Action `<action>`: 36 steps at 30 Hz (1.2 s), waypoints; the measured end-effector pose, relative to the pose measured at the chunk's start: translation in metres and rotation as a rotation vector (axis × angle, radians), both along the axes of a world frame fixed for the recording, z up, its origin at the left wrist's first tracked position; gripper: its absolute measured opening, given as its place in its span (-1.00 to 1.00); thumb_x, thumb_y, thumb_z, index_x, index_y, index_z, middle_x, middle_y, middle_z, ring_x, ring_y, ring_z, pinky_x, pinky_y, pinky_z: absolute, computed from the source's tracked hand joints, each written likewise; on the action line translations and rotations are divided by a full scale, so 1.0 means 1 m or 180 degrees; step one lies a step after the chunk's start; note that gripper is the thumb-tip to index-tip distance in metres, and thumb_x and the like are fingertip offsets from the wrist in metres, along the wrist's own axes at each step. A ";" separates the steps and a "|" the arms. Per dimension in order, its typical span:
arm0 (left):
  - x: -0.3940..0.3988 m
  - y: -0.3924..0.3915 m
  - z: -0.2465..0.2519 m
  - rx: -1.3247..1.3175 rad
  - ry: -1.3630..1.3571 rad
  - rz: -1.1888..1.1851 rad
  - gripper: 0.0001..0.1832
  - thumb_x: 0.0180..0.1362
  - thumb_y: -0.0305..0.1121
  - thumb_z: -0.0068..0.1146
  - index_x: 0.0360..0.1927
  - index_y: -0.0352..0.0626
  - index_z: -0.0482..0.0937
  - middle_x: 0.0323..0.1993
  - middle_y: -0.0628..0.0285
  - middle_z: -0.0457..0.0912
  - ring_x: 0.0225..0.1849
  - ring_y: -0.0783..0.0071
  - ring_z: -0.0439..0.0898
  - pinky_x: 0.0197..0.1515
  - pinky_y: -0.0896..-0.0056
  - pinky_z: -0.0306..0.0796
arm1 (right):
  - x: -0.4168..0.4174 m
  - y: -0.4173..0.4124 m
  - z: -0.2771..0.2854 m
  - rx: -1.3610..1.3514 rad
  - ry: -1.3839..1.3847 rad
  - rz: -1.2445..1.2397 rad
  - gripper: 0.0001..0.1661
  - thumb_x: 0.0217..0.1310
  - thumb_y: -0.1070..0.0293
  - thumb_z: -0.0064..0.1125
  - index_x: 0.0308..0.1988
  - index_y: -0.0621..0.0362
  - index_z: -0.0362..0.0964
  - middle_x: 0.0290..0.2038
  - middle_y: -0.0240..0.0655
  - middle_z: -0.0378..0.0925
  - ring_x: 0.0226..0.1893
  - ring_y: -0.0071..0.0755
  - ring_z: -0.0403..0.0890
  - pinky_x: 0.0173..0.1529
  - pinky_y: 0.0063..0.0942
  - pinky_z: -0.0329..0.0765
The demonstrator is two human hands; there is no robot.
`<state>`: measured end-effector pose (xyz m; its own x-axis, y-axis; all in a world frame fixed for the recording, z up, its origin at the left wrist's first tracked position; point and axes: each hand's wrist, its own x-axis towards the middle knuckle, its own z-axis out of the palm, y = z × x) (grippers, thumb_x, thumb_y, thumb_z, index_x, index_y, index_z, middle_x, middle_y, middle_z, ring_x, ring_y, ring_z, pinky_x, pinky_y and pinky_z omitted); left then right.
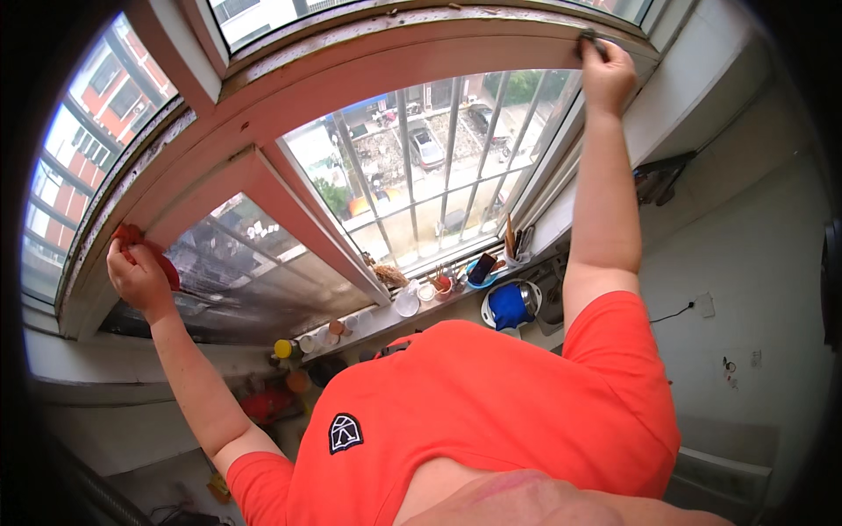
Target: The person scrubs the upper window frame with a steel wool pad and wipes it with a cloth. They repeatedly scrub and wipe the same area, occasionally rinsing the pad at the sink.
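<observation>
My left hand [139, 273] grips a red cloth [168, 266] against the white window frame [316, 98] at the left. Part of the cloth pokes out above my fingers. High at the right, my right hand [608, 75] pinches a small dark wad [587, 41], possibly a scourer, against the upper right end of the same frame. Dark grime specks the ledge [289, 58] along the upper panes. Below the frame's crossbar, a sliding window sash [276, 210] with streaked glass stands on the left. Metal bars [448, 144] cross the view outside.
On the sill [388, 312] below are a yellow-lidded jar [284, 348], a clear plastic container [407, 301], several cups and a phone [483, 268]. A blue cloth [510, 307] lies over a white basin [488, 309] by the sink [549, 315]. A wall [737, 263] borders the right.
</observation>
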<state>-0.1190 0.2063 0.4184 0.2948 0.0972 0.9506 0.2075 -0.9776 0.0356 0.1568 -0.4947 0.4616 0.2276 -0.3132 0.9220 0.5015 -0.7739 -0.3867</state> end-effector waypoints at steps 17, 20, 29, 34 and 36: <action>-0.001 -0.056 0.027 0.0378 -0.0125 -0.0251 -0.71 0.34 -0.38 0.07 0.06 -0.31 0.60 -0.01 -0.03 0.69 -0.02 0.00 0.66 0.06 0.11 0.53 | 0.005 -0.023 0.003 -0.1274 -0.0354 -0.0813 -0.80 0.06 0.30 0.45 -0.26 0.06 0.65 -0.21 -0.27 0.65 -0.14 -0.04 0.62 -0.01 -0.15 0.57; 0.016 -0.119 0.041 0.0902 -0.0151 -0.0697 -0.74 0.33 -0.44 0.09 0.05 -0.30 0.60 -0.05 0.01 0.70 -0.04 0.04 0.66 0.02 0.12 0.54 | -0.024 0.037 -0.001 -0.1512 -0.0597 -0.0171 -0.75 -0.06 0.42 0.50 -0.27 0.05 0.65 -0.22 -0.28 0.66 -0.14 -0.07 0.63 0.01 -0.20 0.57; 0.124 -0.315 0.083 0.2075 -0.0063 -0.2063 -0.68 0.26 -0.41 0.30 0.09 -0.08 0.58 -0.07 0.24 0.70 -0.07 0.25 0.67 -0.01 0.24 0.53 | 0.067 -0.125 -0.018 0.0810 0.0159 -0.0250 -0.65 0.02 0.27 0.57 -0.18 0.15 0.69 -0.29 -0.26 0.75 -0.30 -0.26 0.75 -0.12 -0.36 0.64; 0.180 -0.391 0.097 0.2573 0.0434 -0.2138 -0.59 0.12 -0.43 0.21 0.08 0.00 0.51 -0.08 0.34 0.54 0.00 0.32 0.56 0.02 0.24 0.45 | 0.016 -0.002 -0.027 0.0415 -0.0500 0.0050 -0.74 0.02 0.46 0.52 -0.23 0.12 0.62 -0.30 -0.28 0.70 -0.30 -0.27 0.73 -0.16 -0.36 0.65; 0.185 -0.402 0.101 0.2651 0.0534 -0.2174 -0.59 0.12 -0.43 0.21 0.09 -0.01 0.52 -0.06 0.32 0.54 0.00 0.30 0.56 0.02 0.23 0.45 | -0.003 0.016 -0.031 -0.0071 -0.0714 0.0024 -0.78 -0.04 0.51 0.41 -0.28 0.07 0.62 -0.33 -0.19 0.66 -0.27 0.02 0.68 -0.11 -0.14 0.60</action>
<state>0.0660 -0.1957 0.5192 0.1739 -0.7922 0.5849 -0.4480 -0.5926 -0.6694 0.1543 -0.4791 0.4308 0.0184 -0.2912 0.9565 0.5789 -0.7769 -0.2476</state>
